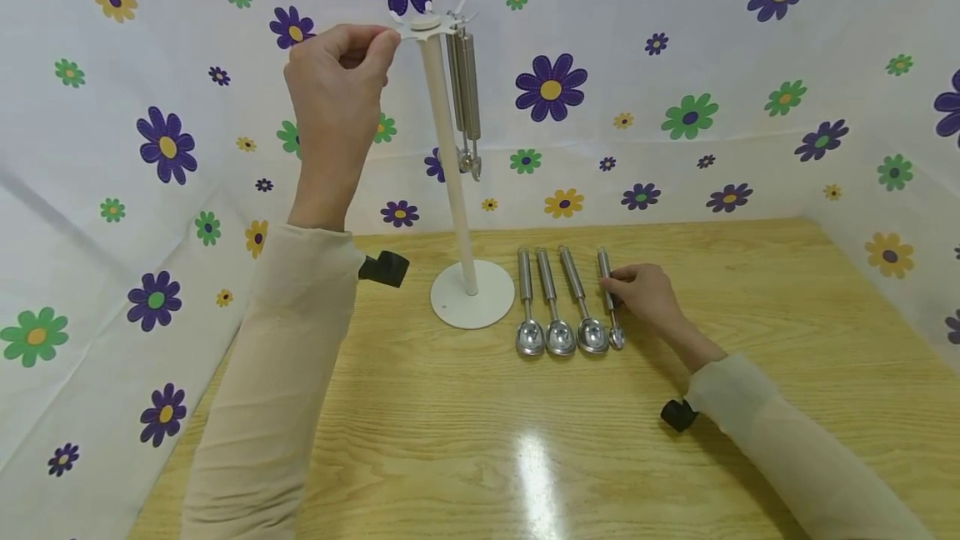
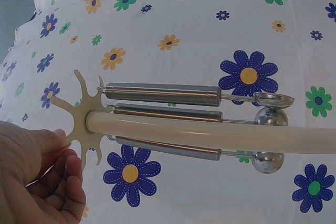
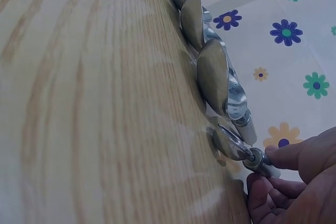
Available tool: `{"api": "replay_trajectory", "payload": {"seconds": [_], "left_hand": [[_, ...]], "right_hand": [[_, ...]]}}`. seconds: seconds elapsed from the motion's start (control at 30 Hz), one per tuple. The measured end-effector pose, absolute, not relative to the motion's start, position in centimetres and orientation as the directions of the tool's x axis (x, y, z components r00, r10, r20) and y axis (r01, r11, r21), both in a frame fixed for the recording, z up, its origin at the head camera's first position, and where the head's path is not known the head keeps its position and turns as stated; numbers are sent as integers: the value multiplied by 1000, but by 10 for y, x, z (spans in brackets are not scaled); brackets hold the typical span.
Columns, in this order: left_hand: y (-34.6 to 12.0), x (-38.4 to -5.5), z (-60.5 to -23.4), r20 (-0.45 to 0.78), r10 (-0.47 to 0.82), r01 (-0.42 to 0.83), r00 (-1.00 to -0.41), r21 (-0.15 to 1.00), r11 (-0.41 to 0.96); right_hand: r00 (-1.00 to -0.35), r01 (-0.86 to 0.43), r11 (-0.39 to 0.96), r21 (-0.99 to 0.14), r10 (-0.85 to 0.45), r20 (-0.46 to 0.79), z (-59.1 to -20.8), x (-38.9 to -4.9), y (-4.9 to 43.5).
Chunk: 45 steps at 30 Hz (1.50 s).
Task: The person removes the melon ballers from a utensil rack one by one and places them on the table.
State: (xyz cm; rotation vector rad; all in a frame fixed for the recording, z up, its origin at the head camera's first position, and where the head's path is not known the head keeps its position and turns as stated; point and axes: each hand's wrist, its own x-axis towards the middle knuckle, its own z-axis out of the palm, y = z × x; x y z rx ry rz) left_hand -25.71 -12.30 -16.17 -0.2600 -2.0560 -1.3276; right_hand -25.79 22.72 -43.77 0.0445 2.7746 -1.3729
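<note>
A white utensil stand [image 1: 446, 132] stands upright on the table; its flower-shaped top has curved hooks. My left hand [image 1: 339, 94] pinches one hook of that top between thumb and fingers. Three metal scoops with small round bowls [image 2: 163, 94] hang from hooks on the far side. On the table, my right hand [image 1: 648, 297] holds the handle of a small metal scoop [image 1: 616, 337] between thumb and fingers. This scoop lies at the right end of a row, its bowl at or very near the tabletop. Three larger ice cream scoops [image 1: 559, 338] lie left of it, handles pointing away.
The stand's round white base [image 1: 487, 311] rests on the wooden table [image 1: 450, 440], left of the row. A white cloth [image 1: 480, 190] with printed flowers hangs behind the table and along its sides. Black straps [image 1: 384, 268] are worn at both wrists.
</note>
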Motion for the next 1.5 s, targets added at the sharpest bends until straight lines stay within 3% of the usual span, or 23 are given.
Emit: {"api": "replay_trajectory", "payload": {"seconds": [0.67,1.03,1.5], "left_hand": [[-123,-258,-161,632,-192,499,-751,733,463],[-123,-258,-162,637,-190,506,-747,730,459],[-123,-258,-160,633,-185,496,-752,728,473]], "right_hand": [[-999,41,527,-849,5,-45,-417,-259,233],[-995,-81,494,-866,-95,38,-364,-263,213],[-952,-304,347,-887,-148,268,-291,-279,162]]}}
